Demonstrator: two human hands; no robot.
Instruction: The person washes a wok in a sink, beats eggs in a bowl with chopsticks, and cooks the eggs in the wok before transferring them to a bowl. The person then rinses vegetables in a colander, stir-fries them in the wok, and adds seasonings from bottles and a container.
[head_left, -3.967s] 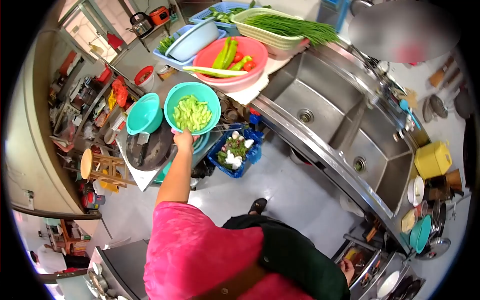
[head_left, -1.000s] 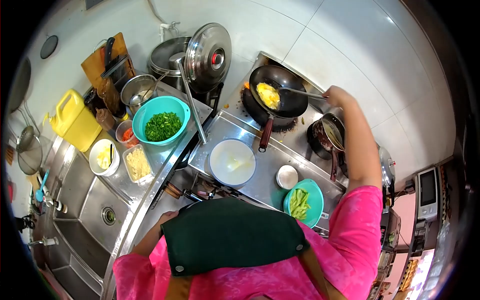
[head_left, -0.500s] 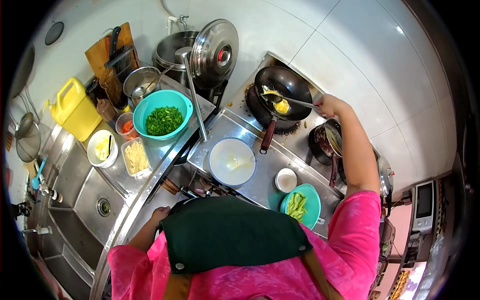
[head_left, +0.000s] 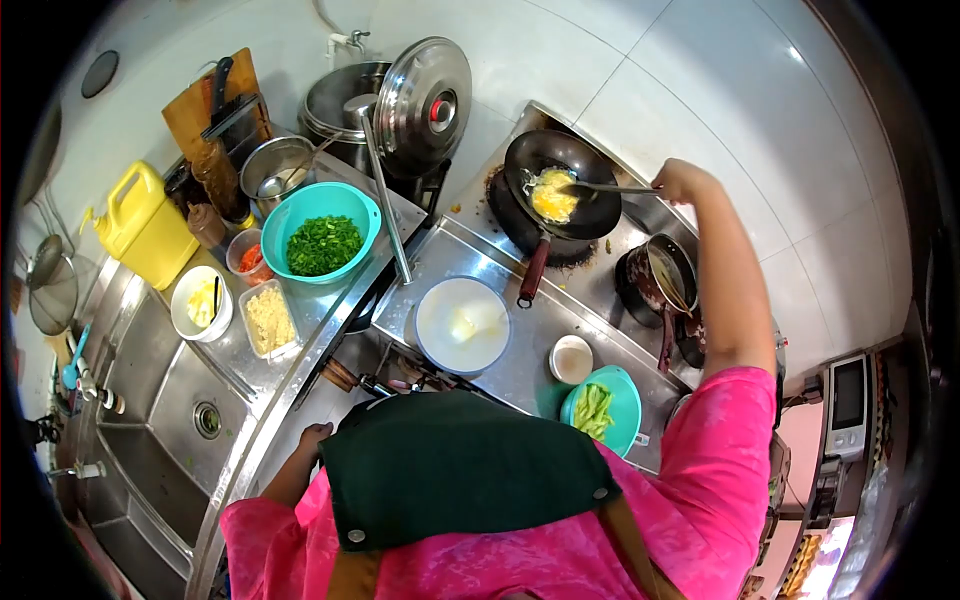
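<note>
My right hand (head_left: 683, 183) is closed round the end of a long-handled spatula (head_left: 622, 189), whose head rests in the egg. Yellow egg (head_left: 553, 195) with whitish edges lies in the dark wok (head_left: 592, 160) on the stove. The wok's dark red handle (head_left: 535, 272) points toward me, and no hand is on it. Low at the left, beside the dark green apron (head_left: 450, 470), is my left hand (head_left: 314, 434); its fingers are partly hidden, and whether it holds anything is unclear.
A teal bowl of chopped greens (head_left: 325, 245), a tub of minced pieces (head_left: 270, 320) and a yellow jug (head_left: 150, 228) stand left. In front are a white bowl (head_left: 462, 350) and a teal colander (head_left: 622, 415). A saucepan (head_left: 640, 275) stands right of the wok; sinks (head_left: 165, 400) lie far left.
Since half a second ago, the egg has spread out more in the wok. My right hand has moved up and right with the spatula. Earlier, my right hand held the green vegetable colander elsewhere.
</note>
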